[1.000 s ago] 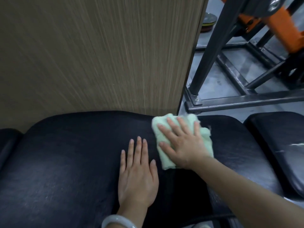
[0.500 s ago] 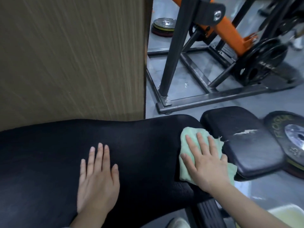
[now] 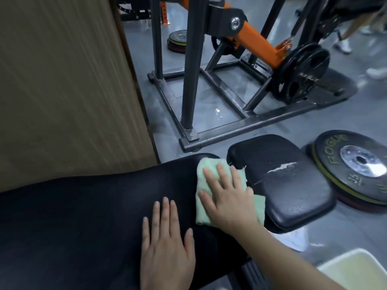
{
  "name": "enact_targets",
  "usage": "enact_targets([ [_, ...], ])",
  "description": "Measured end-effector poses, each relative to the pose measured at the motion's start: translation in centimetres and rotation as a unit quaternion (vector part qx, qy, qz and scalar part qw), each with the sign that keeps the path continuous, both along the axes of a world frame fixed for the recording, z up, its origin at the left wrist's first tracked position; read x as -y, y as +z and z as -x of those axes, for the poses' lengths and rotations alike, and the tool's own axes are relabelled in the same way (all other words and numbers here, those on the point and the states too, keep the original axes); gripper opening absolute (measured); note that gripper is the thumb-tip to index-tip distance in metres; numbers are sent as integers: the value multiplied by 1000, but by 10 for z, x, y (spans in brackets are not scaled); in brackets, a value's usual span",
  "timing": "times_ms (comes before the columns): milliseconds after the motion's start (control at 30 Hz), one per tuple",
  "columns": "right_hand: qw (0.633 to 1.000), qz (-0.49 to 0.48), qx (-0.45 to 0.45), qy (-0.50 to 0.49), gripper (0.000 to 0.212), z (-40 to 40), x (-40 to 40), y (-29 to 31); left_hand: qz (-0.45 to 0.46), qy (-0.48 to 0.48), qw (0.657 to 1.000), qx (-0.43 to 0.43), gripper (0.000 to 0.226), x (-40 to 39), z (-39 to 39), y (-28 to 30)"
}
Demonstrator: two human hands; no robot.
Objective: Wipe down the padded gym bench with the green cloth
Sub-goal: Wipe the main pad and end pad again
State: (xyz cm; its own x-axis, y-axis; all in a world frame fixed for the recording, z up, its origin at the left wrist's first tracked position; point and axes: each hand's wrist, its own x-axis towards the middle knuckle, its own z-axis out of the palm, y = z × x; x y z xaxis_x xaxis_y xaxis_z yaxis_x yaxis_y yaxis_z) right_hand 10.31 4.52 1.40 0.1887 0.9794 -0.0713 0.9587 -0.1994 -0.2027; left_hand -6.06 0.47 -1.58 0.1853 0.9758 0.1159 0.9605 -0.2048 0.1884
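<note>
The black padded bench (image 3: 83, 206) fills the lower left, with a smaller cracked seat pad (image 3: 282, 181) to its right. A folded light green cloth (image 3: 204, 170) lies at the right end of the long pad, next to the gap between the pads. My right hand (image 3: 226, 197) presses flat on the cloth with fingers spread and straight. My left hand (image 3: 165, 245) rests flat on the long pad, just left of and nearer than the cloth, fingers straight and together.
A wood-grain panel (image 3: 62, 80) stands behind the bench at left. A steel machine frame (image 3: 192, 70) with an orange arm and a black plate stands on the grey floor beyond. Weight plates (image 3: 354, 166) lie right of the seat pad. A pale tub (image 3: 356, 271) sits at bottom right.
My right hand has slid the cloth rightward along the pad to its right end and stayed near the gap. My left hand stays flat on the pad. The view has swung right.
</note>
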Motion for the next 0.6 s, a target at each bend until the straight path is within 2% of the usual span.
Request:
enact_targets([
  [167, 983, -179, 5, 28, 43, -10, 59, -19, 8, -2, 1000, -12, 74, 0, -1, -1],
  [233, 968, -246, -3, 41, 43, -19, 60, -24, 6, -4, 1000, -16, 75, 0, 0, 0],
  [300, 956, -284, -7, 67, 45, -27, 58, -24, 3, -5, 1000, -21, 73, 1, 0, -1],
  [433, 928, -359, 21, 99, 36, -55, 50, -8, -16, -9, 1000, -20, 73, 1, 0, -2],
  [500, 940, -327, 74, 64, 37, -79, 40, -1, -23, -11, 1000, -17, 69, 1, -1, -1],
  [567, 982, -154, 109, 10, 49, -94, 28, 6, -28, -15, 999, -12, 64, 0, -1, -2],
  [600, 991, -60, 117, -14, 58, -98, 21, 7, -30, -17, 999, -9, 64, 0, -1, -3],
])
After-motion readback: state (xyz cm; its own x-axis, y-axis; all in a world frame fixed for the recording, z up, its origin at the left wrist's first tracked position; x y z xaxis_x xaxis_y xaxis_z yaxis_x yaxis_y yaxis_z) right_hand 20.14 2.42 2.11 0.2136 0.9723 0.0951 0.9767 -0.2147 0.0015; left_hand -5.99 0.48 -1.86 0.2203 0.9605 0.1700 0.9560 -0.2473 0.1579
